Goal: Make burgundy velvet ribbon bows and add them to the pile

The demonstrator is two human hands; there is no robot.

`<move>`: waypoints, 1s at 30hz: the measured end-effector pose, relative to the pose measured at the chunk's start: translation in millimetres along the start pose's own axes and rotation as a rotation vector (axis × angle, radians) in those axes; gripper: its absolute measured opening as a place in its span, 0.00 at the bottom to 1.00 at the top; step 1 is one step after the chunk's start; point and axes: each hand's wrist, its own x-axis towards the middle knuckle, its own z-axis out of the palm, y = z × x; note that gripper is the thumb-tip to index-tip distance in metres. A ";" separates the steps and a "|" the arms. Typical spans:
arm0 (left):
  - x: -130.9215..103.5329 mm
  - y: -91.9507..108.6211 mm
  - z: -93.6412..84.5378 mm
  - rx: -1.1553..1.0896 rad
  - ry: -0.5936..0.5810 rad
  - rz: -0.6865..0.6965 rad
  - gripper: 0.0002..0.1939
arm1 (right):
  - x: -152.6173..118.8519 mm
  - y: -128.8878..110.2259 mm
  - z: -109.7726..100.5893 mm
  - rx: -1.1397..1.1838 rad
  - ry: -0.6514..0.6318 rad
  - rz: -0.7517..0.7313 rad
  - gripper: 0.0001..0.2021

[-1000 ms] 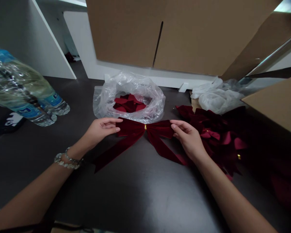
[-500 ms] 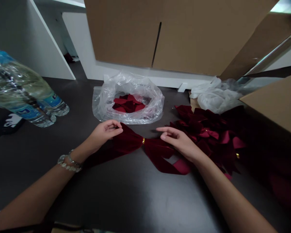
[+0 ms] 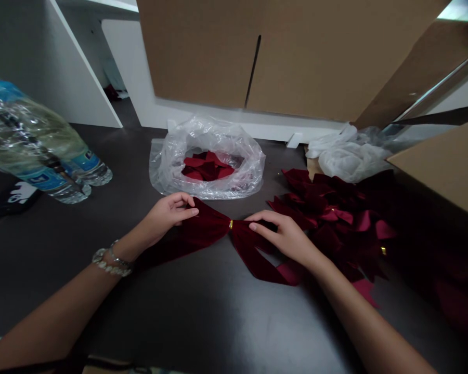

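A dark red velvet bow (image 3: 206,226) with a gold tie (image 3: 231,224) at its middle lies on the dark table. My left hand (image 3: 167,215) pinches the upper edge of its left loop between thumb and fingers. On the other side, my right hand (image 3: 283,234) has its thumb and fingers around the right loop, close to the gold tie. The bow's tails spread out to the left and lower right, partly under my hands.
Behind the bow sits an open clear plastic bag (image 3: 206,189) with red bows inside. A pile of dark red bows (image 3: 335,223) lies at the right, below crumpled white plastic (image 3: 351,158). Wrapped water bottles (image 3: 42,140) are at the left, a cardboard box (image 3: 296,57) behind.
My right hand has moved left toward the gold tie and its fingers have closed on the right loop. The lower right tail has shifted slightly. My left hand has hardly moved.
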 end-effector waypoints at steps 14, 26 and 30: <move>-23.8 2.3 33.2 1.122 0.296 0.571 0.16 | -0.5 -21.9 50.0 -0.499 0.177 -0.124 0.25; -33.5 3.3 43.0 1.238 0.275 0.555 0.21 | -1.4 -17.3 56.3 -0.597 0.132 -0.153 0.19; -28.7 -5.5 56.9 1.064 -0.012 0.641 0.20 | 1.1 -16.7 60.7 -0.342 0.103 -0.160 0.14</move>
